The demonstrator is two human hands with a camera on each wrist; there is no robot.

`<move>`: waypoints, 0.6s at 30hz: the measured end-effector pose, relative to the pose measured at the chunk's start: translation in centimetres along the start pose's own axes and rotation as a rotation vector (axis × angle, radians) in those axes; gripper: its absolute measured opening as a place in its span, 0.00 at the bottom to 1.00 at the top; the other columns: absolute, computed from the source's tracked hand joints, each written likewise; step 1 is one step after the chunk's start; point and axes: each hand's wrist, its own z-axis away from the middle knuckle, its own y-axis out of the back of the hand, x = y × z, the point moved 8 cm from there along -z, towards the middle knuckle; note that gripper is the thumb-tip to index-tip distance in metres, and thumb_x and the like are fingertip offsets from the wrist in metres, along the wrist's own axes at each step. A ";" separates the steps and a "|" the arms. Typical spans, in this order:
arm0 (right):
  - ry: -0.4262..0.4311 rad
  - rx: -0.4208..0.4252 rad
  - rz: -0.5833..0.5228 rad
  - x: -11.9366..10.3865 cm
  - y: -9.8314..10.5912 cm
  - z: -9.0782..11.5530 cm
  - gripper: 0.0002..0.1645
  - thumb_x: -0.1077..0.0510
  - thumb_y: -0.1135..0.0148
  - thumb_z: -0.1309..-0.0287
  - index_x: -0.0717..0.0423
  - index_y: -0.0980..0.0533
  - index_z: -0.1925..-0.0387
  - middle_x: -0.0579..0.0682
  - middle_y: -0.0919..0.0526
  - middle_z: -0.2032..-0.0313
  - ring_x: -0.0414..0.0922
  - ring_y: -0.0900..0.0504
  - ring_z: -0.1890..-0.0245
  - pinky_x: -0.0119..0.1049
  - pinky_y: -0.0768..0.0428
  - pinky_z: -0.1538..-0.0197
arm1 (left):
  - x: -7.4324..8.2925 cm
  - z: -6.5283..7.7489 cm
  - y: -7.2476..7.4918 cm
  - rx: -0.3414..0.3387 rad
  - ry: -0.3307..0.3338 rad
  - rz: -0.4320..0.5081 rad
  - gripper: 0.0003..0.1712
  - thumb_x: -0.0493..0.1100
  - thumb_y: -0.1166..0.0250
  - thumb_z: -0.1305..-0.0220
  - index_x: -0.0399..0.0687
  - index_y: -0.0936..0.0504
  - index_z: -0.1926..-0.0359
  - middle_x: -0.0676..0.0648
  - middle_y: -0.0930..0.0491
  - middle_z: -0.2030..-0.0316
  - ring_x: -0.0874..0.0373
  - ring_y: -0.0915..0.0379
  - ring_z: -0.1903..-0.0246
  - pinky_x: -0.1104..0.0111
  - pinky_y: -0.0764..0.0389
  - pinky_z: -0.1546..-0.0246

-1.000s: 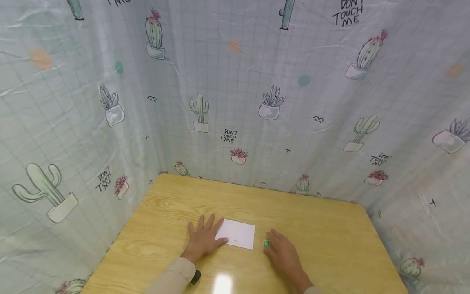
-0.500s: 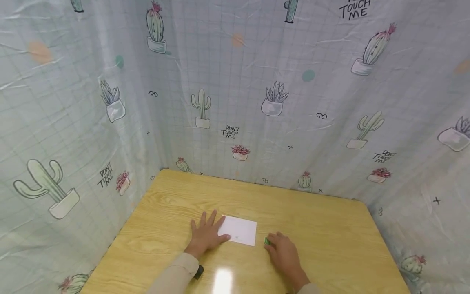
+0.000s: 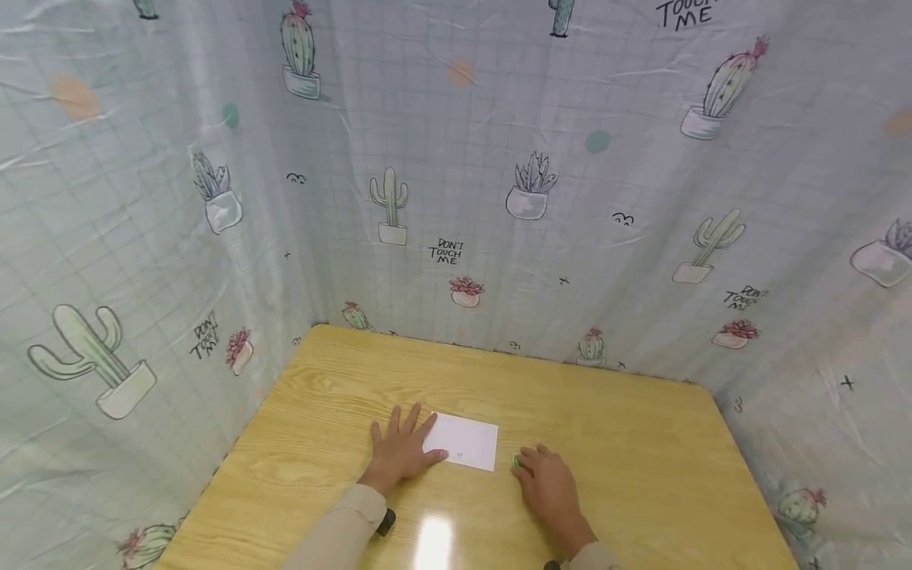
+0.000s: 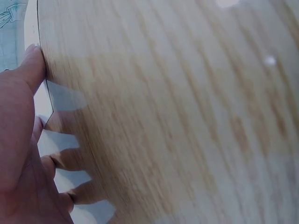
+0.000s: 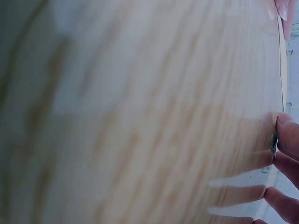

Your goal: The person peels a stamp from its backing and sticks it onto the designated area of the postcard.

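Observation:
In the head view a white sheet of paper [image 3: 465, 440], with a small mark near its lower edge, lies flat on the table. My left hand [image 3: 400, 453] rests there with fingers spread, its thumb and index finger on the paper's left side. To the right of the paper, my right hand [image 3: 550, 484] pinches a small green square piece [image 3: 516, 460] between thumb and fingertips. Most of that piece is covered by the fingers, so its kind is unclear. The right wrist view shows the thumb [image 5: 288, 135] and fingertips low at the tabletop.
The wood-grain table [image 3: 627, 443] extends around both hands. A curtain [image 3: 484, 158] printed with cacti stands along its back and sides. Bright light reflects off the tabletop [image 3: 434, 542] near the front. A dark object [image 3: 385, 522] sits by the left cuff.
The green piece's face was plainly visible a second ago; the right hand's fingers now cover most of it. The left hand stays on the paper. The head view has shifted slightly.

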 end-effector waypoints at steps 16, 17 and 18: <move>-0.057 0.013 -0.089 0.8 -0.1 -0.2 0.14 0.52 0.29 0.36 0.53 0.11 0.52 0.52 0.10 0.45 0.61 0.19 0.34 0.63 0.24 0.32 | -0.5 -0.5 -0.7 0.010 -0.024 0.025 0.47 0.78 0.46 0.32 0.65 0.39 0.19 0.44 0.52 0.16 0.30 0.63 0.18 0.20 0.63 0.29; -0.056 0.013 -0.090 0.8 -0.2 -0.1 0.14 0.52 0.28 0.36 0.53 0.11 0.53 0.52 0.10 0.45 0.62 0.19 0.34 0.63 0.24 0.32 | -0.2 -0.2 -0.4 -0.003 -0.014 0.016 0.47 0.76 0.44 0.32 0.64 0.38 0.20 0.44 0.51 0.16 0.30 0.62 0.18 0.21 0.62 0.28; -0.051 0.015 -0.096 0.9 -0.2 -0.1 0.13 0.52 0.28 0.37 0.53 0.11 0.53 0.52 0.10 0.45 0.62 0.19 0.34 0.63 0.24 0.32 | -0.2 -0.2 -0.5 -0.005 -0.011 0.011 0.46 0.75 0.43 0.32 0.64 0.38 0.19 0.44 0.52 0.16 0.30 0.63 0.18 0.21 0.62 0.28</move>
